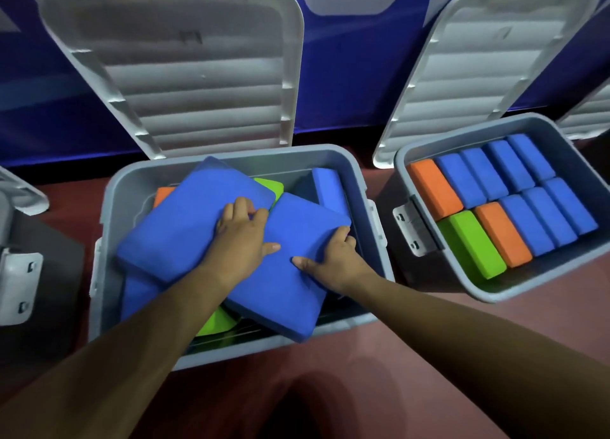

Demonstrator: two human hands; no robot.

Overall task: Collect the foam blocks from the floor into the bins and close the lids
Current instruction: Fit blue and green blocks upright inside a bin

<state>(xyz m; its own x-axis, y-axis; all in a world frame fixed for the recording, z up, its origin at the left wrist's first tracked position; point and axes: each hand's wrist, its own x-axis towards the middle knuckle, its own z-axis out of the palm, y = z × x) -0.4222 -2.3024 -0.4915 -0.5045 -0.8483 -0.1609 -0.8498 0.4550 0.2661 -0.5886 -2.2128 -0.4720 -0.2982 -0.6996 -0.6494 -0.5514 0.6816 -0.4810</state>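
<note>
At frame centre, the left hand (246,232) hooked its bent fingers over the far edge of a tilted blue foam block (280,293), thumb flat on top. The right hand (333,255) curled its fingers round the block's right edge, thumb spread across its face. The block lay slanted atop others inside the middle bin (110,201).

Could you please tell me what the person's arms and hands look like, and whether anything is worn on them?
Both arms are bare along their whole visible length: the left arm and the right arm show no sleeve. The left hand and the right hand wear no gloves, and no watch, bracelet or ring can be seen on them.
</note>
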